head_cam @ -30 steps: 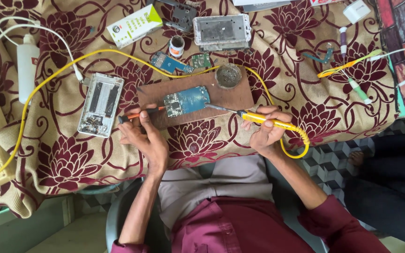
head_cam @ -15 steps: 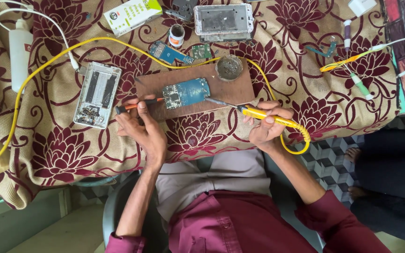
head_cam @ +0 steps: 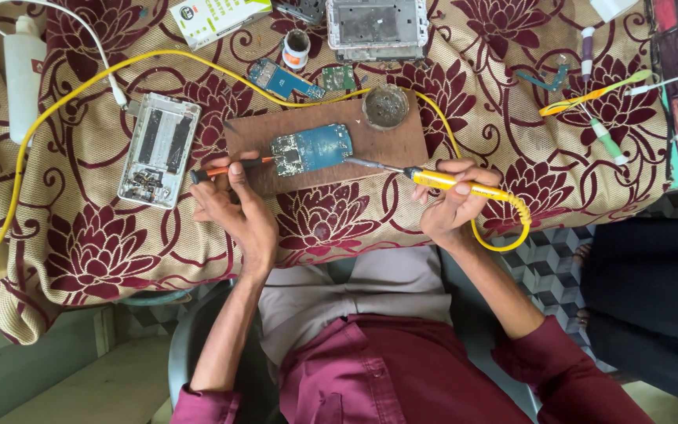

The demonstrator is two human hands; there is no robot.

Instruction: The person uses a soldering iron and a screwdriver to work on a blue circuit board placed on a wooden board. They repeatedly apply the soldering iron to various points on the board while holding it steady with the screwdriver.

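Fingers of the left hand [head_cam: 241, 212] are closed narrowly around an orange tool [head_cam: 233, 167], whose tip is laid against the left edge of the blue board [head_cam: 311, 149]. Fingers of the right hand [head_cam: 449, 206] are wrapped around the yellow iron [head_cam: 453, 182], and its metal tip is held just beside the board's lower right corner; whether it touches cannot be told. The board is laid flat near the middle of a brown block [head_cam: 390, 149], which is set on the flowered cloth [head_cam: 80, 251]. A round tin [head_cam: 386, 107] is seen on the block, up and to the right of the board. A yellow cord [head_cam: 512, 228] is looped from the iron's handle, to the right of the board, and is run behind the tin and leftward across the cloth. An opened phone [head_cam: 158, 149] is placed well to the left of the board, beside the block. Beyond the board, a second blue strip of circuit [head_cam: 280, 80], a small green piece [head_cam: 339, 77] and a small jar [head_cam: 296, 49] are seen. A phone frame [head_cam: 377, 30] is laid farther up from the board, and a white bottle [head_cam: 23, 74] far to its left. Tweezers [head_cam: 543, 80] and small pens [head_cam: 606, 140] are scattered well to the right of the board.
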